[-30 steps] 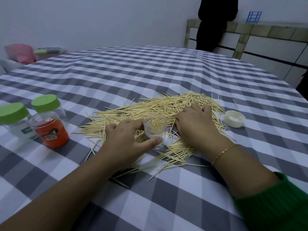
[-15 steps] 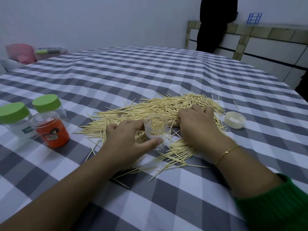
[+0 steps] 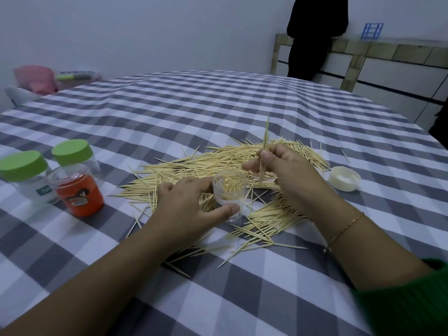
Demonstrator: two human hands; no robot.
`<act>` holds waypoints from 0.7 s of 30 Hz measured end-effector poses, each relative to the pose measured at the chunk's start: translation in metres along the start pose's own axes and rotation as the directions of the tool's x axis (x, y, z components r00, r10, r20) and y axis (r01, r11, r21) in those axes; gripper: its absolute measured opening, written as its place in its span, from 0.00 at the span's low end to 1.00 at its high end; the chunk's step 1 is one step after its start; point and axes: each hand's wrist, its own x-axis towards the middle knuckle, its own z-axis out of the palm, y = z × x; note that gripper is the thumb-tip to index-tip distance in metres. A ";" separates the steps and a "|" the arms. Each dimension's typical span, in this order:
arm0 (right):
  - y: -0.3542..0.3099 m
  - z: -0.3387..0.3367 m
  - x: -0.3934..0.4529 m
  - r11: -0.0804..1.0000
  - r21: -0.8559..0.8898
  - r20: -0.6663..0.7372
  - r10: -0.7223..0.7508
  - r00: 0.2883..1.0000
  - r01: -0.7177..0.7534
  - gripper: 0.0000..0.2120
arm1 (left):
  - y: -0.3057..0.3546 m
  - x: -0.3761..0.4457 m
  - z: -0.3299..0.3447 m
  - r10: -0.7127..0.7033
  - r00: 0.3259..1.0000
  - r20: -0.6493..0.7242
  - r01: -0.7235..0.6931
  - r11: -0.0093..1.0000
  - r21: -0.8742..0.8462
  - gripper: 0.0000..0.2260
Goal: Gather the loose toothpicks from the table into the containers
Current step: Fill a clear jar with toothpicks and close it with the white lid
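R hand [image 3: 288, 175]: thumb + fingers pinched on a few toothpicks [image 3: 264, 151], held near-upright just above and beside clear jar [image 3: 229, 190]. L hand [image 3: 186, 207]: thumb + fingers wrapped round jar, part-filled, standing in loose pile [image 3: 218, 163] on checked tablecloth [image 3: 169, 110]. White lid [image 3: 344, 178] to R. Orange jar [image 3: 77, 190], two green-capped jars [image 3: 70, 151] to L.

Toothpicks [image 3: 242, 163] under my hands: pale matt wood. Jar [image 3: 229, 194]: clear glossy plastic. Tablecloth [image 3: 218, 105]: matt checked cloth. 2 green lids [image 3: 70, 149]: smooth matt plastic.
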 end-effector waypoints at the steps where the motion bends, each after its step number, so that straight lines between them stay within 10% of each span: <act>1: -0.001 0.001 -0.002 0.998 0.070 0.024 -0.005 1.000 0.003 0.08 | 0.000 0.000 0.000 0.003 1.000 0.004 -0.003 1.000 0.001 0.15; 13: -0.002 0.013 -0.005 0.922 0.374 0.090 -0.146 0.985 0.103 0.08 | 0.001 0.003 -0.002 -0.029 0.999 0.037 0.029 1.000 -0.003 0.11; 21: -0.005 0.014 -0.009 0.942 0.290 0.043 -0.188 0.981 0.168 0.10 | -0.004 0.002 0.000 -0.025 1.000 0.004 0.025 0.999 0.039 0.32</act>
